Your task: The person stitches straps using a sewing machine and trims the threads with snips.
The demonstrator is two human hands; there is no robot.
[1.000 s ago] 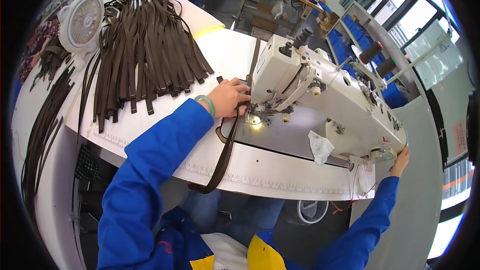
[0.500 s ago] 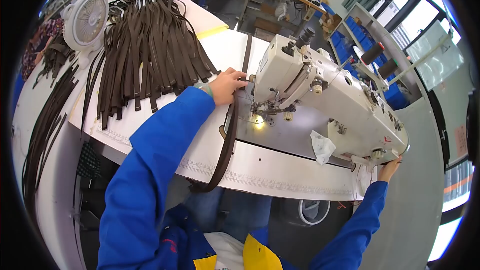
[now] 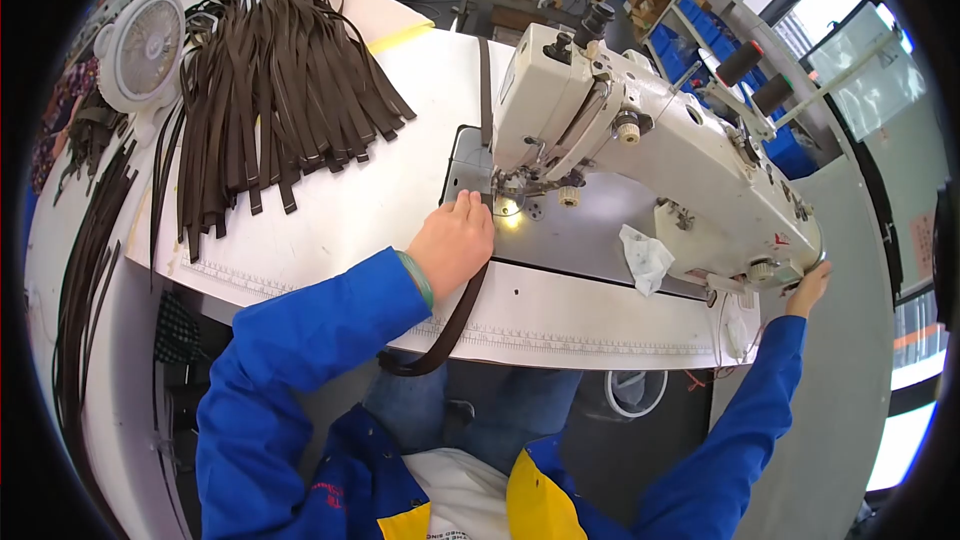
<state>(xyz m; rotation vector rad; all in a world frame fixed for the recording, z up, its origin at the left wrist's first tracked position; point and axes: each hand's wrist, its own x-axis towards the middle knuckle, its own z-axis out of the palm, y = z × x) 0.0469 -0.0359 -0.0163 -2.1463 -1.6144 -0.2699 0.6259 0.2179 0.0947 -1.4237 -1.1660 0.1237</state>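
A sewing machine (image 3: pixel 670 150) stands on the table, its lamp lit at the needle area (image 3: pixel 510 208). My left hand (image 3: pixel 455 240) is closed on a dark brown strap (image 3: pixel 462 315) just left of the needle. The strap's far stretch (image 3: pixel 486 90) lies on the table behind the machine head, and its near end loops down over the front edge. At the machine's right end, my right hand (image 3: pixel 808 290) curls around the handwheel (image 3: pixel 821 245); its fingertips are partly hidden behind it.
A bundle of dark straps (image 3: pixel 290 90) lies on the table at the left, beside a white fan (image 3: pixel 142 45). More straps (image 3: pixel 90 280) hang over a surface at far left. A crumpled white tissue (image 3: pixel 646 258) lies on the machine bed. Thread spools (image 3: pixel 740 63) stand behind.
My left hand has moved toward me along the strap, from behind the needle area to its near left. My right hand stays at the machine's right end. The whole view has shifted slightly.
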